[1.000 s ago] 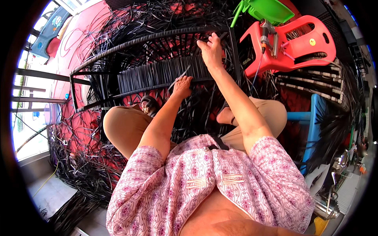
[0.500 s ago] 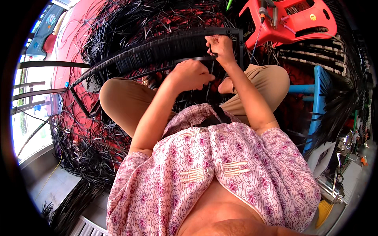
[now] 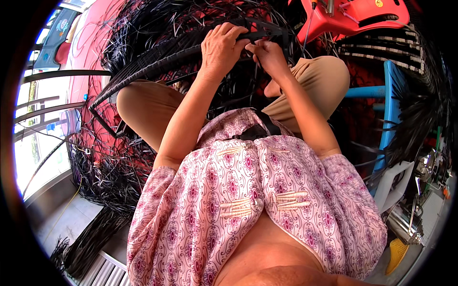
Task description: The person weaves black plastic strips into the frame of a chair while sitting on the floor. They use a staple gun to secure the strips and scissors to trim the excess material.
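Across my lap lies a black furniture frame [image 3: 169, 61], its curved rail wrapped in flat black weaving strips. My left hand [image 3: 221, 51] is bent over the frame's wrapped part, its fingers on the far side and its thumb on the near side, pointing at the right hand. Close beside it, my right hand [image 3: 270, 58] is closed in a pinch near the frame's right corner. A dark strip seems to run between its fingertips, though the tips partly hide it. Loose black strips [image 3: 138, 28] are heaped behind the frame.
A red plastic chair [image 3: 329, 24] with a tool on it stands at the far right. To the right are a blue plastic stool [image 3: 390, 109] and a metal flask [image 3: 405, 224]. More black strips [image 3: 107, 176] cover the red floor at left.
My left hand has moved up and away from me onto the frame. The right hand has shifted slightly, and the two are now close together. The frame's near rail has tilted.
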Demonstrator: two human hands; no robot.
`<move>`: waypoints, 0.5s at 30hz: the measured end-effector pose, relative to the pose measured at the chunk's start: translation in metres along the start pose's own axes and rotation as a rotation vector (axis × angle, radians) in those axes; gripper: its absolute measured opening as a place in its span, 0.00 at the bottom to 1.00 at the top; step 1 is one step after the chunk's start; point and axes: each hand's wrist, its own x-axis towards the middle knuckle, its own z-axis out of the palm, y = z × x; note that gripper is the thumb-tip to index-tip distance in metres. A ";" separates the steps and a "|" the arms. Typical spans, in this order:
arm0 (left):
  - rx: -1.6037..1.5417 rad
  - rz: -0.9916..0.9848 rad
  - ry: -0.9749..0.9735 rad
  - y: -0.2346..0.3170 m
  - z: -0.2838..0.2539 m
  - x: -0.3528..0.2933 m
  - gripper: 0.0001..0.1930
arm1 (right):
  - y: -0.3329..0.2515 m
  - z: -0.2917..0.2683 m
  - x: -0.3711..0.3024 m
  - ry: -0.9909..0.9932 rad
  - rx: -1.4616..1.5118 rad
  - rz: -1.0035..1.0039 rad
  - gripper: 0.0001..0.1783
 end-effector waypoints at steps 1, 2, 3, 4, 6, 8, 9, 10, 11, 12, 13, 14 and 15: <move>-0.002 0.013 0.005 -0.002 -0.002 -0.002 0.15 | -0.008 -0.001 -0.011 -0.034 0.144 0.061 0.14; -0.002 0.026 0.010 -0.002 -0.002 -0.005 0.15 | -0.018 -0.003 -0.022 -0.068 0.289 0.124 0.13; 0.006 0.041 0.016 0.000 -0.002 -0.005 0.14 | -0.027 -0.008 -0.033 -0.096 0.433 0.185 0.13; 0.017 0.059 0.021 0.001 -0.002 -0.006 0.14 | -0.028 -0.015 -0.040 -0.139 0.564 0.221 0.12; 0.035 0.079 0.039 0.003 -0.001 -0.004 0.14 | -0.042 -0.032 -0.066 -0.207 0.622 0.209 0.12; 0.063 0.070 0.065 0.006 -0.003 -0.005 0.14 | -0.071 -0.054 -0.099 -0.330 0.629 0.159 0.11; 0.076 0.069 0.077 0.006 -0.001 -0.005 0.15 | -0.093 -0.072 -0.120 -0.396 0.602 0.114 0.11; 0.083 0.071 0.090 0.006 0.003 -0.002 0.15 | -0.118 -0.088 -0.146 -0.362 0.464 0.013 0.13; 0.079 0.081 0.108 0.008 0.009 0.003 0.15 | -0.136 -0.107 -0.169 -0.315 0.317 -0.088 0.14; 0.069 0.088 0.138 0.007 0.010 0.003 0.15 | -0.144 -0.130 -0.179 -0.281 0.194 -0.318 0.16; 0.069 0.069 0.124 0.005 0.008 -0.001 0.15 | -0.152 -0.152 -0.187 -0.209 0.056 -0.552 0.18; 0.061 0.056 0.112 0.005 0.007 -0.001 0.15 | -0.161 -0.175 -0.196 -0.093 -0.073 -0.760 0.20; 0.060 0.045 0.096 0.004 0.006 0.000 0.15 | -0.184 -0.183 -0.194 0.072 -0.212 -0.722 0.16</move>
